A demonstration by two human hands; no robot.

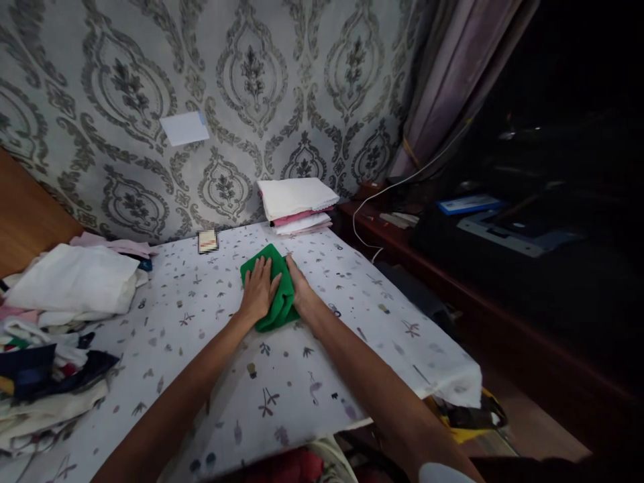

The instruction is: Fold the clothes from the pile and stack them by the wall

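A folded green cloth (279,310) lies on the patterned white bed sheet (216,376), its surface slightly rumpled on the right. My left hand (259,290) presses flat on top of it with fingers stretched out and the thumb apart. Along the cloth's right edge rests my right hand (300,285), turned on its side with its fingers extended; the thumb is partly hidden. Beyond the cloth, against the wall, stands a stack of folded cloths (299,198), white on top with pink below.
Loose clothes (55,362) and a folded white cloth (75,278) are heaped at the left. A small framed card (208,241) lies near the wall. To the right, a white cable (355,218) hangs by a dark red ledge (382,235). The sheet's near edge drops off below my arms.
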